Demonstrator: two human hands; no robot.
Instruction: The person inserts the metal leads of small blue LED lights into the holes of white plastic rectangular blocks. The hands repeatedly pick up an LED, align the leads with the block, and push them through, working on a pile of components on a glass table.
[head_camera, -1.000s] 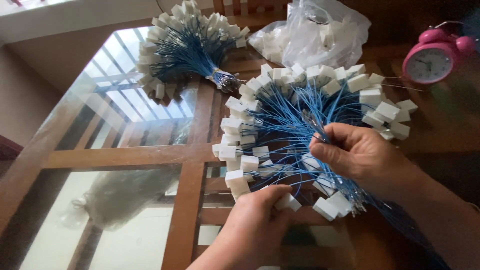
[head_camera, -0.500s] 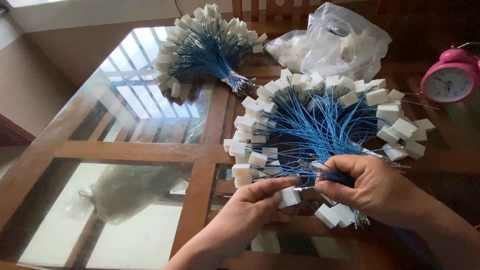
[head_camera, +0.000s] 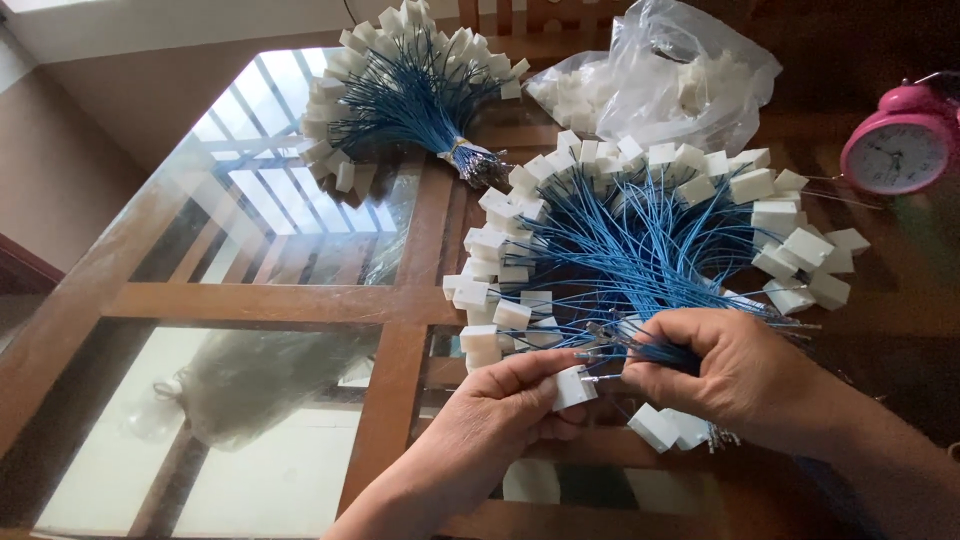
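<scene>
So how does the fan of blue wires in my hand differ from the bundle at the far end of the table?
The near fan is gripped at its stem by the right hand; the far bundle lies untouched on the glass table. The far bundle is tied with a band at its neck; no tie shows on the near fan. The near fan looks wider. Both are blue wires tipped with white blocks.

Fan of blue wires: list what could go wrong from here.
1. The right hand pinches the fan of blue wires only at the stems; a looser grip might let it splay.
2. The left hand holds one white block by fingertips; it could drop.
3. Bare wire ends might prick fingers.
</scene>
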